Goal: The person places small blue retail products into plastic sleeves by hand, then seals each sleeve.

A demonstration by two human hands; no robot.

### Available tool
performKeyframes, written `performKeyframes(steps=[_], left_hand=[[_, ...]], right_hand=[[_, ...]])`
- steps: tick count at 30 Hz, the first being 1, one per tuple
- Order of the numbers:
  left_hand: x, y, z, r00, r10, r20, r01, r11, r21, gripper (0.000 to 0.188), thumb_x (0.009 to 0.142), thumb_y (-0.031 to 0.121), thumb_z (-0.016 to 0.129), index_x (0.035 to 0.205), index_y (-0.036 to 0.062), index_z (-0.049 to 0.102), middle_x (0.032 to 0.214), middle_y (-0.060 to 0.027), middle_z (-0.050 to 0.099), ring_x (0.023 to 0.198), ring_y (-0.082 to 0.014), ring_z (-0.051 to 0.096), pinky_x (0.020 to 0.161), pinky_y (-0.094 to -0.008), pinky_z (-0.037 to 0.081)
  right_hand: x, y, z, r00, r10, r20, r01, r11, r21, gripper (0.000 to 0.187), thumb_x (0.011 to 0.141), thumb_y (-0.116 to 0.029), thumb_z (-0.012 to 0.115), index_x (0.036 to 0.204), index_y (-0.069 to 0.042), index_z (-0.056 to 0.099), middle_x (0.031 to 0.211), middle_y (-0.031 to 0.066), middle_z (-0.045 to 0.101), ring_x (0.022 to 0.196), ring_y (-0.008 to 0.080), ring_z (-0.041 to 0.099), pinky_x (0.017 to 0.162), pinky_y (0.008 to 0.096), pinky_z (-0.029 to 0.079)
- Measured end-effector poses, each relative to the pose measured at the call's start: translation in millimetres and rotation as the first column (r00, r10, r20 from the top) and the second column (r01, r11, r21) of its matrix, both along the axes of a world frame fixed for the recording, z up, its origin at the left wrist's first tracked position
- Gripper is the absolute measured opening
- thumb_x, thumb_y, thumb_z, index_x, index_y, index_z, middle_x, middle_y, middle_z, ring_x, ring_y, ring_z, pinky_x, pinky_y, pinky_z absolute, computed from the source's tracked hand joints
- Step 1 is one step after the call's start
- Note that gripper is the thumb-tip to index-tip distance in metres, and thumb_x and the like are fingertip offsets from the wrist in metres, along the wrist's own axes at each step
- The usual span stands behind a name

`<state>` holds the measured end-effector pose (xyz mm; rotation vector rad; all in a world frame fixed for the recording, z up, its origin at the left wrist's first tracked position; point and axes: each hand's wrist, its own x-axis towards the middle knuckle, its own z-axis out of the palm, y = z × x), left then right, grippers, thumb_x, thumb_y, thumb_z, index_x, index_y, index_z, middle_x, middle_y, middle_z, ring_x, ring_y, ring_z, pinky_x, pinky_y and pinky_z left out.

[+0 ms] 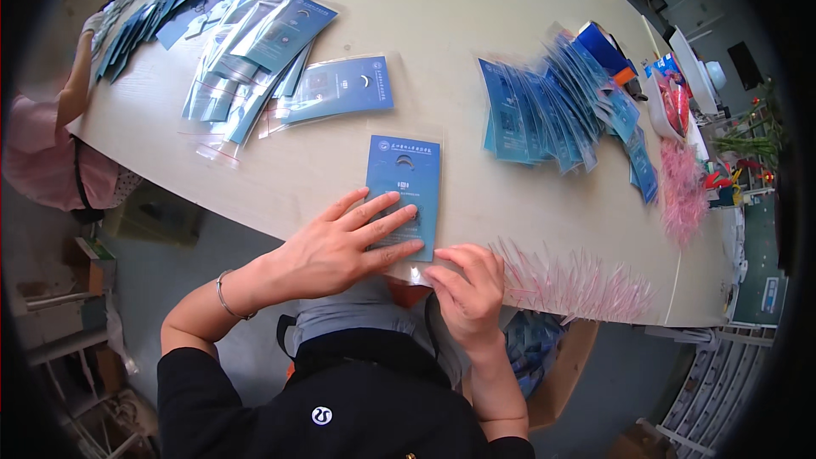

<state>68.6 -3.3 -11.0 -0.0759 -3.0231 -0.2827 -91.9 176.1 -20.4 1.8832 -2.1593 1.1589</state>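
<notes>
A blue card in a clear plastic bag (422, 172) lies at the table's near edge in front of me. My left hand (336, 246) rests flat on it with fingers spread, covering its lower left part. At the bag's lower right corner, my right hand (469, 291) is closed, thumb and forefinger pinching the clear plastic edge. Just right of that hand, a row of thin clear and pink strips (578, 282) sticks up along the table edge. Farther off to the left lies a pile of bagged blue cards (255, 51), with one bagged card (340, 89) beside it.
A fanned stack of blue cards (544, 110) lies to the right, near a blue tape roll (599, 44). Pink strips (682, 191) hang at the table's right end. Another person (64, 127) sits at the far left, by more blue cards (157, 21). Below the table stands a cardboard box (568, 365).
</notes>
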Motion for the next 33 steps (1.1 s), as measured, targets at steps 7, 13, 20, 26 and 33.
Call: performKeyframes(steps=[7, 13, 20, 26, 33], left_hand=[[10.8, 0.1, -8.4, 0.991, 0.044, -0.127, -0.016, 0.977, 0.212, 0.038, 0.087, 0.023, 0.069, 0.124, 0.0146, 0.064, 0.147, -0.0116, 0.05, 0.135, -0.0298, 0.048, 0.11, -0.0452, 0.039], [15.2, -1.2, -13.6, 0.964, 0.134, -0.229, -0.04, 0.927, 0.374, 0.02, 0.08, 0.013, 0.076, 0.095, 0.0057, 0.065, 0.125, -0.0103, 0.067, 0.12, -0.0292, 0.062, 0.101, -0.0446, 0.05], [14.5, -2.4, -12.1, 0.964, 0.135, -0.23, -0.038, 0.923, 0.383, 0.022, 0.08, 0.011, 0.076, 0.097, 0.0033, 0.064, 0.124, -0.0095, 0.068, 0.119, -0.0281, 0.063, 0.101, -0.044, 0.05], [15.9, 4.9, -10.7, 0.949, 0.236, -0.208, -0.129, 0.895, 0.427, 0.024, 0.077, 0.012, 0.078, 0.094, 0.0038, 0.063, 0.13, -0.0151, 0.061, 0.11, -0.0306, 0.064, 0.096, -0.044, 0.051], [13.0, 13.0, -7.2, 0.873, 0.459, -0.164, -0.359, 0.833, 0.42, 0.018, 0.073, 0.013, 0.08, 0.078, 0.0053, 0.064, 0.124, -0.0129, 0.061, 0.116, -0.0303, 0.057, 0.096, -0.0408, 0.043]], right_hand=[[-1.1, 4.2, -1.7, 0.991, -0.055, 0.119, 0.043, 0.994, 0.097, 0.024, 0.065, -0.001, 0.081, 0.086, -0.006, 0.071, 0.088, 0.0055, 0.061, 0.088, 0.0267, 0.057, 0.077, 0.0378, 0.046], [-6.4, 0.7, 2.8, 0.982, -0.047, 0.181, 0.016, 0.985, 0.169, 0.028, 0.068, -0.007, 0.082, 0.094, -0.01, 0.072, 0.091, 0.0037, 0.057, 0.088, 0.0245, 0.053, 0.079, 0.0385, 0.043], [-6.6, 0.6, -0.4, 0.97, -0.091, 0.227, 0.058, 0.987, 0.147, 0.025, 0.068, -0.007, 0.082, 0.09, -0.009, 0.071, 0.09, 0.0036, 0.056, 0.086, 0.0242, 0.052, 0.077, 0.0375, 0.043], [-6.2, -3.2, 0.5, 0.979, -0.094, 0.178, 0.063, 0.984, 0.169, 0.016, 0.073, -0.008, 0.079, 0.083, -0.007, 0.068, 0.088, 0.0047, 0.055, 0.086, 0.0253, 0.052, 0.077, 0.0385, 0.041], [-8.6, -11.3, 11.5, 0.978, -0.123, 0.168, 0.057, 0.934, 0.351, 0.015, 0.083, -0.015, 0.074, 0.085, -0.006, 0.063, 0.088, 0.0072, 0.055, 0.089, 0.0282, 0.051, 0.08, 0.04, 0.041]])
